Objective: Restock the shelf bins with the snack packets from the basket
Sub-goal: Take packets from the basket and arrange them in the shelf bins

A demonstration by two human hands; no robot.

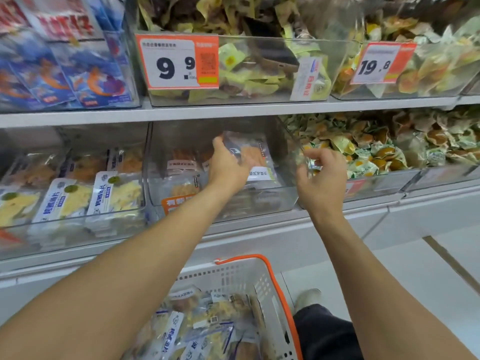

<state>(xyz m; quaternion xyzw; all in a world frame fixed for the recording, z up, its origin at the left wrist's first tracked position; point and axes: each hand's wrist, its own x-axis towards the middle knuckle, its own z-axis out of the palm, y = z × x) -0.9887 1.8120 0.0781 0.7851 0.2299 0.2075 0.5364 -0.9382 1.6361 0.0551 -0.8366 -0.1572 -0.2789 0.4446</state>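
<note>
1. The snack packet (pixel 249 154) is see-through with orange food inside. It is up in the middle clear bin (pixel 223 203) on the lower shelf, tilted, above the other packets lying in that bin.
2. The left hand (pixel 228 167) holds the packet. The thumb is on its left edge and the fingers (pixel 244 165) curl round its lower front, so the packet sticks up and to the right of the hand.
3. The right hand (pixel 322 178) is just beside the right wall of the same bin. Its fingers are bent and loose. There is something shiny by the fingertips, but it is blurry, so I cannot tell if they pinch it.
4. The two hands are near each other but do not touch.
5. The white basket (pixel 262 284) with an orange rim sits low down between the arms. It has more packets inside, some with blue and white labels.
6. The bin on the left (pixel 72 201) holds packets of yellow slices. The bin on the right (pixel 389 149) is full of small green and yellow packets.
7. On the upper shelf, a price tag (pixel 176 62) says 9.9 and another tag (pixel 381 63) says 19.8.
8. A shoe (pixel 309 297) shows on the white floor next to the basket.
</note>
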